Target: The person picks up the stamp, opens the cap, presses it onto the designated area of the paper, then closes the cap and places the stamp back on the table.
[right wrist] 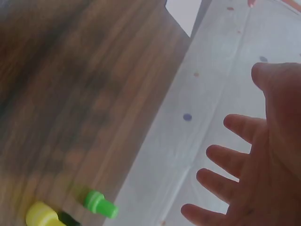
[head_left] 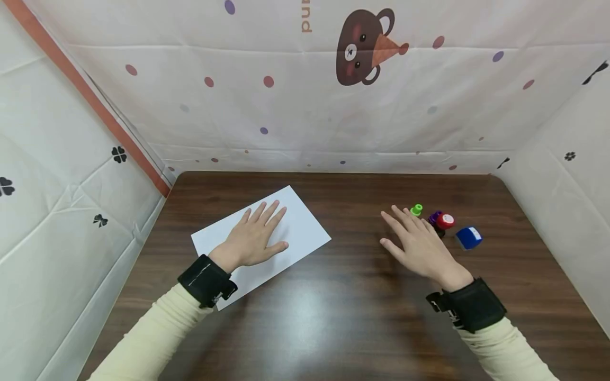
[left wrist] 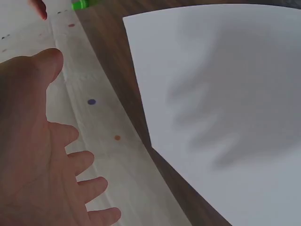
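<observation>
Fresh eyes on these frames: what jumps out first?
Likely the white rectangular paper sheet, askew left of centre on the dark wood-grained table, the left hand spread above it. Next, by the right hand: a small bright green piece, a red round piece with a white disc, a blue piece with a white patch. Then the brown cartoon bear printed sideways on the white spotted backdrop.

Worktop (head_left: 333, 280), one: dark brown, wood-grained; it shone pale in the middle. Back cloth (head_left: 305, 116), one: white, it hung beyond, printed with a sideways brown bear head (head_left: 355, 50), orange party hat (head_left: 383, 50), lettering (head_left: 306, 16) and scattered dots (head_left: 269, 81). Side cloths (head_left: 57, 233), two: white; black clovers (head_left: 119, 154) marked both. An orange-brown band (head_left: 89, 95) edged the left.
</observation>
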`<state>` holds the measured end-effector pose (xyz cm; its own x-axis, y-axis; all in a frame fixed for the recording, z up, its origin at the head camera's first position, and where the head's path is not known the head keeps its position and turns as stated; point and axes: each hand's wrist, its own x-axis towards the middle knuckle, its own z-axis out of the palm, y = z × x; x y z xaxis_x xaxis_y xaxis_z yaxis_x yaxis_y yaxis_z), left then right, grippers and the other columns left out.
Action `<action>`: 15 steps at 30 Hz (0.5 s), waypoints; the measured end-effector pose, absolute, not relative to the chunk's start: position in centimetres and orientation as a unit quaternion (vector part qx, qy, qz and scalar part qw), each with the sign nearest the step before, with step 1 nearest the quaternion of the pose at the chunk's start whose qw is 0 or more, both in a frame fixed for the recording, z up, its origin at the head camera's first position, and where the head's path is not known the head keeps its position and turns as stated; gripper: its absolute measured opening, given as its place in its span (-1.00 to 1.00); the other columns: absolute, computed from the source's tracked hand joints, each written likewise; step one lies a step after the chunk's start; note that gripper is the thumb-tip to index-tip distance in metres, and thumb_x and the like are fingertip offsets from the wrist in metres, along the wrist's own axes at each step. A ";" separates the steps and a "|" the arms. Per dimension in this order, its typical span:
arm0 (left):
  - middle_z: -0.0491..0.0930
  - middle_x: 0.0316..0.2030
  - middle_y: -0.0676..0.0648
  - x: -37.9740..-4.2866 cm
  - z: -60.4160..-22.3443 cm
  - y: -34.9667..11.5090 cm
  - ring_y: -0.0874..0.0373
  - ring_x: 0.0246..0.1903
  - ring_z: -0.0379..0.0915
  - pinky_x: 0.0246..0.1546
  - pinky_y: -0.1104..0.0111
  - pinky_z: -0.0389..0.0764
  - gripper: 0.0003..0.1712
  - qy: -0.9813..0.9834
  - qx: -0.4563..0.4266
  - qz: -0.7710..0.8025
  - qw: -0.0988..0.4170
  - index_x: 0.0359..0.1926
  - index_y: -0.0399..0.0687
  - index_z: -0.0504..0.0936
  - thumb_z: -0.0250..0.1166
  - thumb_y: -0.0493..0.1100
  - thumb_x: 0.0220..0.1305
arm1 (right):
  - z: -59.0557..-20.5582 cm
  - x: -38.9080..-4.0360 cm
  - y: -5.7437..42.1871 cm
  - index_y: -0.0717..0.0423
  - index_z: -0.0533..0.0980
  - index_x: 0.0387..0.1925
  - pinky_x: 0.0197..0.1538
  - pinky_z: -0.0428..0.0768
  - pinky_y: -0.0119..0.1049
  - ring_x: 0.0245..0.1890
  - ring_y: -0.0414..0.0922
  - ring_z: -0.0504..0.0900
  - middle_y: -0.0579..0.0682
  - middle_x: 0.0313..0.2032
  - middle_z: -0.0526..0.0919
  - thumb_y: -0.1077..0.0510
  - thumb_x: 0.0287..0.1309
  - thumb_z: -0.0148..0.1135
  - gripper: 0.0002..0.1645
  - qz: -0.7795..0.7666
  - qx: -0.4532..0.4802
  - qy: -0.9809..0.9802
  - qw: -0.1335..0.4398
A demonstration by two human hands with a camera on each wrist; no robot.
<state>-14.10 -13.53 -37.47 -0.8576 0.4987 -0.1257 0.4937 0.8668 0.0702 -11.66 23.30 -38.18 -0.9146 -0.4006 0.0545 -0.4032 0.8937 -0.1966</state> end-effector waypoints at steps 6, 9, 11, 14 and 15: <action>-0.19 0.44 -0.10 -13.8 -38.2 -14.7 -0.11 0.40 -0.25 0.33 -0.10 -0.03 -0.10 0.966 0.248 0.024 0.068 0.43 -0.01 -0.10 -0.05 0.33 0.25 | -39.2 -11.9 22.1 0.13 0.18 0.33 0.23 0.22 0.22 0.30 0.24 0.15 0.25 0.33 0.16 -0.10 0.26 0.04 -0.30 0.103 0.243 -0.964 0.018; -0.15 0.43 -0.13 -13.5 -38.8 -15.6 -0.13 0.40 -0.22 0.32 -0.11 -0.02 -0.10 0.968 0.240 0.028 0.067 0.43 -0.04 -0.07 -0.02 0.31 0.25 | -39.7 -12.0 21.3 0.16 0.22 0.30 0.20 0.29 0.18 0.26 0.23 0.23 0.26 0.30 0.21 -0.05 0.23 0.10 -0.31 0.114 0.258 -0.959 0.021; -0.13 0.43 -0.14 -13.3 -39.3 -16.2 -0.14 0.39 -0.21 0.31 -0.12 0.00 -0.10 0.970 0.233 0.031 0.068 0.42 -0.05 -0.04 -0.01 0.31 0.24 | -39.9 -12.1 20.7 0.17 0.25 0.28 0.18 0.33 0.17 0.23 0.22 0.28 0.26 0.28 0.24 -0.03 0.21 0.12 -0.32 0.122 0.266 -0.956 0.019; -0.10 0.42 -0.16 -12.8 -40.0 -17.3 -0.15 0.39 -0.18 0.31 -0.12 0.02 -0.11 0.972 0.224 0.035 0.069 0.41 -0.07 -0.01 0.02 0.29 0.23 | -40.2 -12.3 19.7 0.17 0.29 0.26 0.16 0.37 0.15 0.20 0.19 0.33 0.25 0.26 0.28 -0.02 0.20 0.14 -0.35 0.129 0.276 -0.952 0.014; -0.09 0.42 -0.17 -12.7 -40.3 -17.6 -0.17 0.38 -0.16 0.30 -0.13 0.03 -0.11 0.972 0.221 0.036 0.068 0.41 -0.08 0.01 0.03 0.28 0.23 | -40.3 -12.3 19.4 0.16 0.30 0.25 0.16 0.38 0.15 0.20 0.19 0.34 0.24 0.26 0.29 -0.02 0.20 0.14 -0.36 0.131 0.279 -0.951 0.012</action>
